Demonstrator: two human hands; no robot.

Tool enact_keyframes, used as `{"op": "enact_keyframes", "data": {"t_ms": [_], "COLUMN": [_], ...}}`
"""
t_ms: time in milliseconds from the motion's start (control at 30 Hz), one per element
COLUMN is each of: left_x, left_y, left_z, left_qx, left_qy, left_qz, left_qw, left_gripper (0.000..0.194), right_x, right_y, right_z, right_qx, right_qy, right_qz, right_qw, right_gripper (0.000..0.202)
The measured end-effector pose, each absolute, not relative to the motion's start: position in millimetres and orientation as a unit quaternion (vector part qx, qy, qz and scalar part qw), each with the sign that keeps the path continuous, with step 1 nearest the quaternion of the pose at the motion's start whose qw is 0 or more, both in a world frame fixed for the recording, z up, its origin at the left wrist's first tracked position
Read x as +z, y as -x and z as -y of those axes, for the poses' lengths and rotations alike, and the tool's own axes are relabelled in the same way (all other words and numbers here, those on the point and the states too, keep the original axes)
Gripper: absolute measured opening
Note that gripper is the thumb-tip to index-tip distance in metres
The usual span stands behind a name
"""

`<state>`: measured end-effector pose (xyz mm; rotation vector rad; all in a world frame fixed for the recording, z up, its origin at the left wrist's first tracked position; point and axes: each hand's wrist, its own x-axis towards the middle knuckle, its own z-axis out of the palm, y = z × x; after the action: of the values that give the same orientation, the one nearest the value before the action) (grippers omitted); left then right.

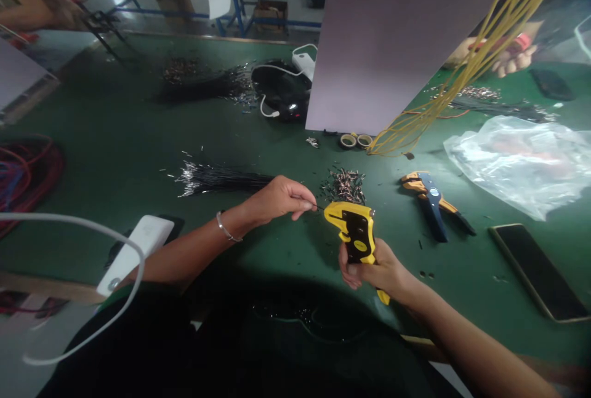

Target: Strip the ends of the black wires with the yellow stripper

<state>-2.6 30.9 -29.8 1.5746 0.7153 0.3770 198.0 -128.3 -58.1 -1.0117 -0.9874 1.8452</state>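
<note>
Pinched between the fingertips of my left hand (290, 197) is a thin black wire (319, 207), its end at the jaws of a yellow and black wire stripper (357, 232). My right hand (369, 266) is wrapped round the stripper's handles. Behind my left hand lies a bundle of black wires (226, 178) with bright ends pointing left. Just beyond the tool is a heap of small cut pieces (347, 186). Whether the jaws touch the wire is too small to tell.
To the right lie a blue and orange stripper (433, 201), a phone (538, 272) and a clear plastic bag (526, 161). Yellow wires (443, 103) hang beside an upright grey panel (378, 41). Tape rolls (348, 141) sit below it. A white power strip (136, 253) is near my left forearm. Another person's hand (514, 61) shows at upper right.
</note>
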Motion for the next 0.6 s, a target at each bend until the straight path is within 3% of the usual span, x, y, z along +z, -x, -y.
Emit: {"op": "enact_keyframes", "data": {"t_ms": [600], "left_x": [-42.1], "left_y": [3.1], "left_z": [-41.9], "left_qx": [0.157], "left_qy": [-0.731], "left_qz": [-0.315], "left_qw": [0.585], "left_gripper": [0.015], "right_x": [-82.6], "right_y": [-191.5], "right_z": [120.9], "right_qx": [0.686], "right_qy": [0.447], "right_qz": [0.397], "right_qw": [0.414], "right_gripper": [0.011]}}
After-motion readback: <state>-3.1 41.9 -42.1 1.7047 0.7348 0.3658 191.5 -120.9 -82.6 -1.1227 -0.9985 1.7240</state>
